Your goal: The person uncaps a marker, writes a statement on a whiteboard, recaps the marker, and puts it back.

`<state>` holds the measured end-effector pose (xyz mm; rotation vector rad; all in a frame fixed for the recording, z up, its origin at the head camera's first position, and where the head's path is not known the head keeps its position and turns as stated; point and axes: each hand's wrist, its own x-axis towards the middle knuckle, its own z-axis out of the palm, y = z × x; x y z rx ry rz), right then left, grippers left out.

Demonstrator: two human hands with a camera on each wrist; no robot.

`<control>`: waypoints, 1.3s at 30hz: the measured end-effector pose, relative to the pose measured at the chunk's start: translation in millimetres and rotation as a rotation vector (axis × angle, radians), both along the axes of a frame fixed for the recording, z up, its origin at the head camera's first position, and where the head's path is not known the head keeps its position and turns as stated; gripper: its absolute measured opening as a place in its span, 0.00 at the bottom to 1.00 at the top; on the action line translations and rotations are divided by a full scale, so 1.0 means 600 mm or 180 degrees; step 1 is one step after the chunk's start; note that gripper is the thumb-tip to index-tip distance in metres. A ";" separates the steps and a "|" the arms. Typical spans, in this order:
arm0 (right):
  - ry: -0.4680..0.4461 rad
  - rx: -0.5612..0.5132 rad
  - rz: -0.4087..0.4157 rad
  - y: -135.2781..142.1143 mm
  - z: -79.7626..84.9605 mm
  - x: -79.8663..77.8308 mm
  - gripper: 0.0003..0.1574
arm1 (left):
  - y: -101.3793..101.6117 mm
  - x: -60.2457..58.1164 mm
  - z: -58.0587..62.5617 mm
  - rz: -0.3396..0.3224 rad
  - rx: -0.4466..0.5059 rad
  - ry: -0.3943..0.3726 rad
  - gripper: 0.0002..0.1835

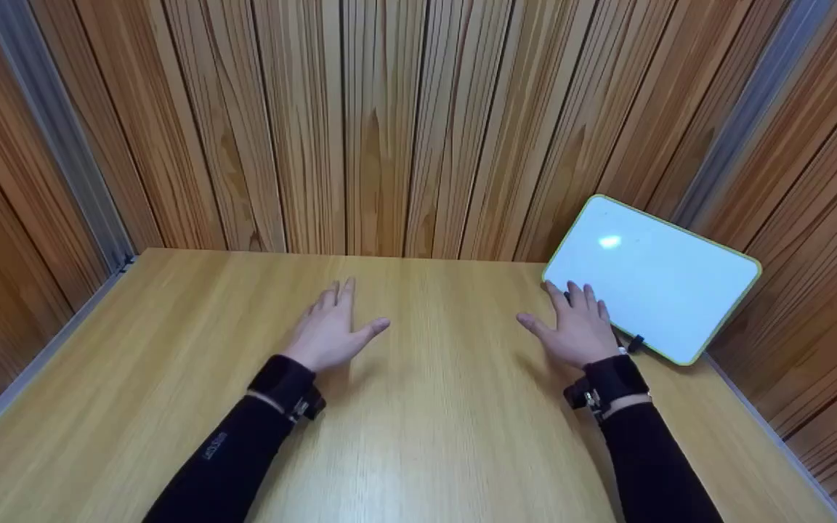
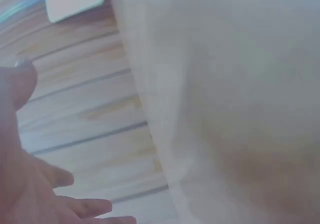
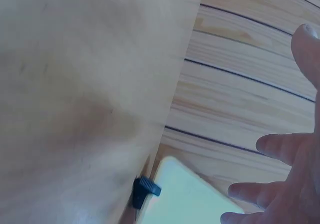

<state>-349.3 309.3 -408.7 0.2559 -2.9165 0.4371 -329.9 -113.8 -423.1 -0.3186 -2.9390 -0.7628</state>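
Note:
My left hand (image 1: 328, 334) hovers over the wooden table (image 1: 426, 407), thumb out to the side and fingers stretched forward, holding nothing. Its spread fingers also show at the lower left of the left wrist view. To the right, my right hand (image 1: 577, 330) is held the same way, palm down with nothing in it. Behind that hand a whiteboard (image 1: 665, 276) with a yellow-green rim leans in the back right corner. The right fingers overlap its lower left edge in the head view; in the right wrist view they look apart from it.
Black clips (image 1: 636, 343) of a stand hold the whiteboard's lower edge. Wood-plank walls (image 1: 382, 131) rise behind the table and on both sides. Grey metal posts (image 1: 742, 109) stand in the back corners. A dark strap with a small camera circles each wrist.

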 end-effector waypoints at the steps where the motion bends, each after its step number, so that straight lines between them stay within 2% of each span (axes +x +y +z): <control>1: 0.0007 -0.0008 0.0000 0.003 0.000 0.000 0.67 | 0.007 -0.003 0.002 -0.0013 0.0057 0.0010 0.63; 5: 0.0053 -0.0007 -0.0052 0.020 0.000 -0.001 0.66 | 0.038 -0.019 0.005 -0.0054 0.0258 0.0078 0.61; 12: 0.0174 0.0037 -0.0133 0.068 0.003 0.004 0.64 | 0.093 -0.050 -0.011 -0.0175 0.0505 0.0098 0.56; 21: 0.0592 -0.0130 -0.0374 0.157 0.007 0.026 0.59 | 0.155 -0.061 -0.015 -0.0333 0.0511 0.0019 0.55; 24: 0.0701 -0.0200 -0.0505 0.186 0.007 0.036 0.58 | 0.173 -0.062 -0.014 -0.0392 0.0529 -0.0026 0.55; 30: 0.0883 -0.0363 -0.0881 0.231 0.007 0.045 0.57 | 0.207 -0.075 -0.011 -0.0507 0.0485 -0.0052 0.56; 39: 0.0960 -0.0609 -0.1564 0.260 -0.002 0.053 0.57 | 0.241 -0.088 -0.013 -0.0558 0.0519 -0.0166 0.57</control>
